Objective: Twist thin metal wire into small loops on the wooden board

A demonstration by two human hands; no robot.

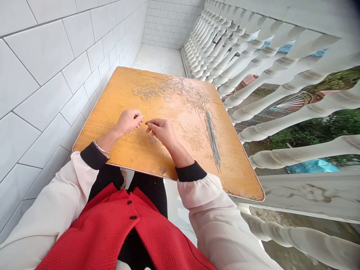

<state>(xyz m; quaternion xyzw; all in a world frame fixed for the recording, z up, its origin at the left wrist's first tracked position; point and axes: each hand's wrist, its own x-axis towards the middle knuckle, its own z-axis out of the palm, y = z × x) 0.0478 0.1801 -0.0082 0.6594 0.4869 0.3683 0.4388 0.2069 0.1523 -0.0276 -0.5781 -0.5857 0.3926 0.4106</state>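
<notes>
A flat orange-brown wooden board (107,138) lies before the person, with a white tiled wall (56,82) on its left and a white baluster railing (309,152) on its right. A loose tangle of thin grey wire (168,90) lies on the board's far half. A straight bundle of grey wire rods (212,140) lies to the right of the left hand (129,122) and right hand (163,131), both over the board's near half.
</notes>
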